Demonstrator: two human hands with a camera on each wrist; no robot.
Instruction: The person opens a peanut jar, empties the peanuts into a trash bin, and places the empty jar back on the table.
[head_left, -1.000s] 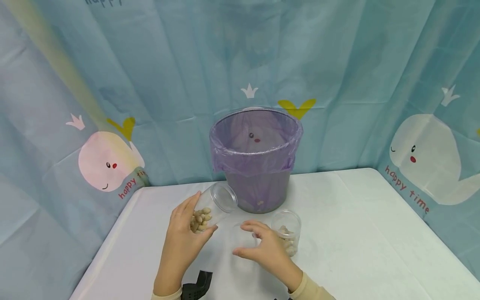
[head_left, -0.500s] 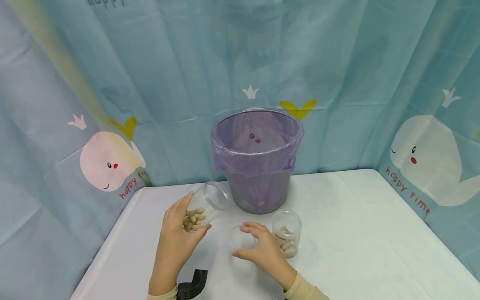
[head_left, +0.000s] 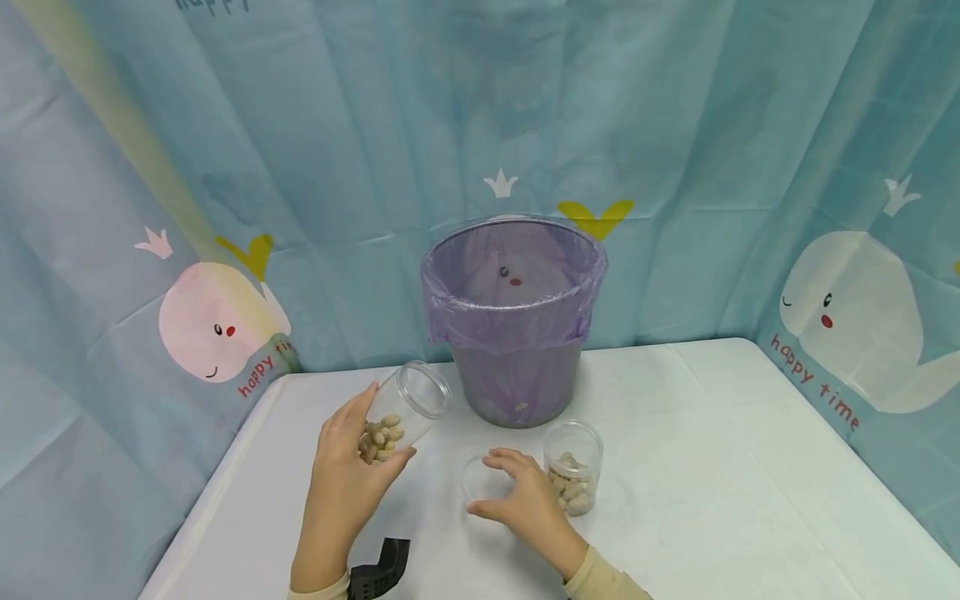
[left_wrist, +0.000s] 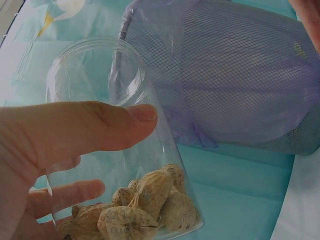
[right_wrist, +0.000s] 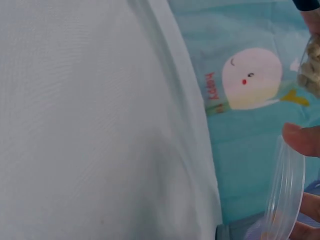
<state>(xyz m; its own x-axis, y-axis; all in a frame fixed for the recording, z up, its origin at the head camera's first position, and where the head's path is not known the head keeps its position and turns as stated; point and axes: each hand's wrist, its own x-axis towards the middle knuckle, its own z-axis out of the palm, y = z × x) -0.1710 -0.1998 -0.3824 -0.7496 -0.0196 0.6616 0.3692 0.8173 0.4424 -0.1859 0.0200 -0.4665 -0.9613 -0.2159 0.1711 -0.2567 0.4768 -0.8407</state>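
My left hand grips a clear plastic jar, its uncovered mouth tilted up toward the bin. Several peanuts in their shells are gathered low in that jar. With thumb and fingers my right hand pinches a round clear lid by its edge, over the middle of the table. Just right of this hand a second clear jar stands upright on the table, with peanuts inside it. Part of its left side is hidden behind the right hand.
A mesh waste bin lined with a purple bag stands at the back of the white-covered table. Behind and beside the table hangs a blue curtain printed with whales.
My left hand has shifted left with the jar, away from the bin. The right hand stays almost in place with the lid, whose face has turned slightly.
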